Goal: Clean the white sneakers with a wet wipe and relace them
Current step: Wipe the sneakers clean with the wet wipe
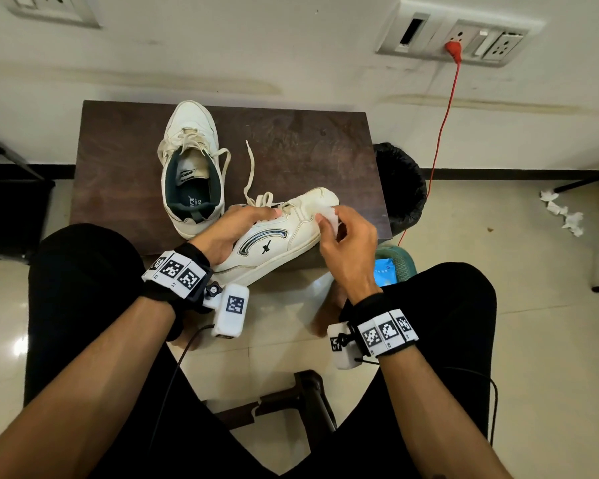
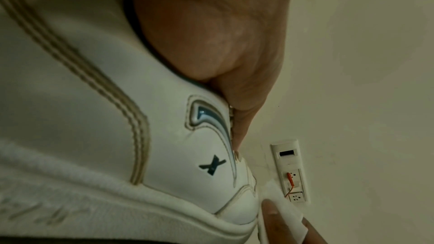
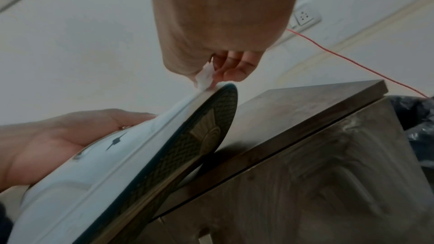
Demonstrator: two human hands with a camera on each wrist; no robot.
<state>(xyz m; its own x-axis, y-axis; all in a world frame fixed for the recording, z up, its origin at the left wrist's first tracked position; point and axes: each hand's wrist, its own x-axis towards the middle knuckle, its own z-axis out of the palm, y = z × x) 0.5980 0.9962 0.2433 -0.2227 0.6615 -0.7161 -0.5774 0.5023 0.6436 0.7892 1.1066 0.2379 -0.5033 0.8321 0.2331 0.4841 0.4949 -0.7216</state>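
Sneaker [image 1: 284,233]: light, stiff-soled; left hand [image 1: 229,229] grips collar. Wipe [image 1: 329,217]: limp, damp; right hand [image 1: 346,243] pinches it at toe.

The left hand [image 1: 234,229] hides the held sneaker's [image 1: 284,236] opening; the blue packet [image 1: 386,271] is partly hidden.
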